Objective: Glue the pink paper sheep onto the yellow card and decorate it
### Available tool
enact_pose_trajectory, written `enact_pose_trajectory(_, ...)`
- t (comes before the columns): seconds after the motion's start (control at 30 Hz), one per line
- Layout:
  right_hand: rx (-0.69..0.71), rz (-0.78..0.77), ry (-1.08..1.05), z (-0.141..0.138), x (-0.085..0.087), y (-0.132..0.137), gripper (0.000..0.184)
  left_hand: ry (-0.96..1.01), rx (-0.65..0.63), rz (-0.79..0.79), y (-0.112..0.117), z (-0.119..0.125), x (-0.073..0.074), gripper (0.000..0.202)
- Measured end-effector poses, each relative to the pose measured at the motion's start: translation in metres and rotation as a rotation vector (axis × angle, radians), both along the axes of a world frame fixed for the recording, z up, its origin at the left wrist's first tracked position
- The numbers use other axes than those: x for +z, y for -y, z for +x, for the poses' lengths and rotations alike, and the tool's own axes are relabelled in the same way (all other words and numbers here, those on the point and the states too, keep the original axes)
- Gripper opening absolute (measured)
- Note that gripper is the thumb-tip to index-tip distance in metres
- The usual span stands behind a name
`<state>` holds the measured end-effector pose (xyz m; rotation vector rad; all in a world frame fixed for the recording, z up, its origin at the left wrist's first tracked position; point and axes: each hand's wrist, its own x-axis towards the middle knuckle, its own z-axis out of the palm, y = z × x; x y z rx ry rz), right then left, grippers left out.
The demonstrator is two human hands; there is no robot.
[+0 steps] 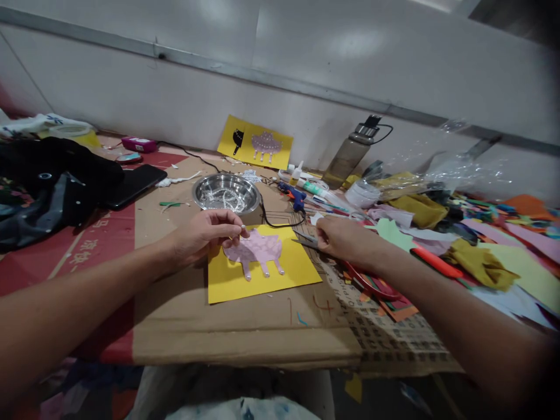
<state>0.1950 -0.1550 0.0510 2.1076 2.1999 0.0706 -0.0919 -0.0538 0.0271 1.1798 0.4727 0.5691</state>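
On the cardboard lies a yellow card (280,280) bearing a pink jellyfish-like cutout (254,252), with pearly beads at the ends of its three strips. My left hand (210,233) hovers over the cutout's upper left edge. Its thumb and index finger pinch a tiny whitish thing that looks like a bead (243,227). At the card's right edge, my right hand (343,240) is closed around scissors (306,238), their grey blades pointing left and slightly apart; their handles are hidden in the fist.
Behind the card stands a steel bowl (249,198) with bead strings. A blue glue gun (294,195) lies beside it, its cable near the card. A decorated yellow card (262,143) leans on the wall. Bottle (350,154), paper scraps (420,210) and an orange-red cutter (435,262) crowd the right; phone (135,185) left.
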Motion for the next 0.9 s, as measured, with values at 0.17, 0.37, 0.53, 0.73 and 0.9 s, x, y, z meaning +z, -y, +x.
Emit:
enact_pose_trajectory(0.17,0.036,0.091,-0.42,-0.032,0.01,0.0,0.005,-0.001,0.048,-0.021,-0.001,0.001,0.002,0.014)
enact_pose_trajectory(0.37,0.164,0.019,-0.619,-0.073,-0.004,-0.024,0.007,-0.002,0.109,-0.013,-0.003,0.001,0.003,0.012)
enact_pose_trajectory(0.53,0.23,0.024,-0.452,-0.085,-0.009,-0.04,0.008,0.0,0.129,-0.028,-0.002,0.001,0.002,0.015)
enact_pose_trajectory(0.73,0.242,-0.029,-0.415,-0.085,-0.012,-0.046,0.011,0.037,0.24,-0.006,-0.002,0.001,0.002,0.014)
enact_pose_trajectory(0.9,0.256,-0.059,-0.386,-0.087,-0.012,-0.049,0.012,0.035,0.251,-0.006,-0.004,0.0,0.001,0.013)
